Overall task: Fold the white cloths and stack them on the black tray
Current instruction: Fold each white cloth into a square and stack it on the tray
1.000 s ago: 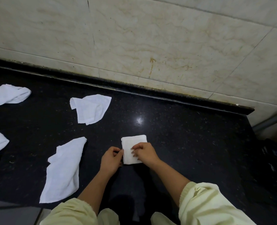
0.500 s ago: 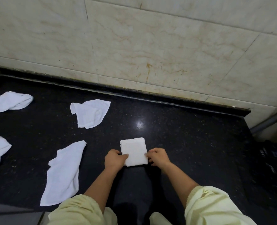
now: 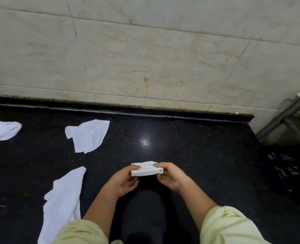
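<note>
White folded cloth [image 3: 146,170] is pinched above the counter [image 3: 189,155] by left hand [image 3: 122,180] and right hand [image 3: 172,175], one at each end. A slack pinch could let its layers unfold.

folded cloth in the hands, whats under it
Fingers of the left hand and right hand hold the folded cloth over the black counter; its underside is hidden.

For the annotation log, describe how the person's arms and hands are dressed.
Both arms wear loose, pale yellow sleeves: the left sleeve and the right sleeve end in gathered cuffs near the elbows, leaving the forearms bare. The left hand and right hand are bare, with no gloves, rings or watch visible.
</note>
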`<action>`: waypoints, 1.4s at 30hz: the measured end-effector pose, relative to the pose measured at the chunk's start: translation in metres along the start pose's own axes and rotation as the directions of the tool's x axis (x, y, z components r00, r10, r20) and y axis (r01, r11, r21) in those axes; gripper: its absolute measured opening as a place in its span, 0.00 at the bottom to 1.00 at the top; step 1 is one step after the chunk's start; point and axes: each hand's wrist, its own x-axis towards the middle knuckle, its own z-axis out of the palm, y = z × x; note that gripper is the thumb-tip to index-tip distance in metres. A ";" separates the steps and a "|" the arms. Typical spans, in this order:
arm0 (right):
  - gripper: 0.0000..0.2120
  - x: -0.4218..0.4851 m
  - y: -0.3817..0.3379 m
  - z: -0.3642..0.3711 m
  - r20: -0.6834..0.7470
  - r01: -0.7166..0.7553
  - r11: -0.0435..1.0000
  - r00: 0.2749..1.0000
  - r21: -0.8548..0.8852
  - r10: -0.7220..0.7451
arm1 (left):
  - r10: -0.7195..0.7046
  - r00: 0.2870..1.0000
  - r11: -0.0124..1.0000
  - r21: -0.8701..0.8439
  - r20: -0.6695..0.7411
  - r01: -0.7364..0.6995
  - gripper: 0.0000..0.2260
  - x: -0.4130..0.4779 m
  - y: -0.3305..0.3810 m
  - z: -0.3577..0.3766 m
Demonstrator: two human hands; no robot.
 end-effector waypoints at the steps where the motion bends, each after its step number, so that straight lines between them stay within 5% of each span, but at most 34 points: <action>1: 0.07 -0.003 -0.002 -0.002 0.009 0.004 0.999 1.000 0.032 -0.004 | -0.004 0.999 1.000 -0.019 0.040 0.005 0.11 0.000 0.002 0.003; 15: 0.10 -0.076 -0.016 -0.121 0.089 0.144 0.974 0.983 0.174 -0.162 | -0.014 0.940 0.978 0.202 0.341 -0.059 0.05 -0.010 -0.005 0.128; 25: 0.17 -0.136 -0.037 -0.251 -0.036 0.227 0.962 0.974 0.152 -0.225 | 0.045 0.820 0.845 0.416 0.571 -0.337 0.19 -0.051 -0.072 0.274; 32: 0.10 -0.203 -0.083 -0.348 -0.115 0.393 0.889 0.919 0.235 -0.376 | 0.099 0.752 0.741 0.456 0.651 -0.492 0.19 -0.082 -0.117 0.372; 42: 0.04 -0.289 -0.201 -0.430 -0.198 0.643 0.760 0.760 0.090 -0.620 | 0.160 0.665 0.660 0.421 0.730 -0.622 0.13 -0.092 -0.099 0.518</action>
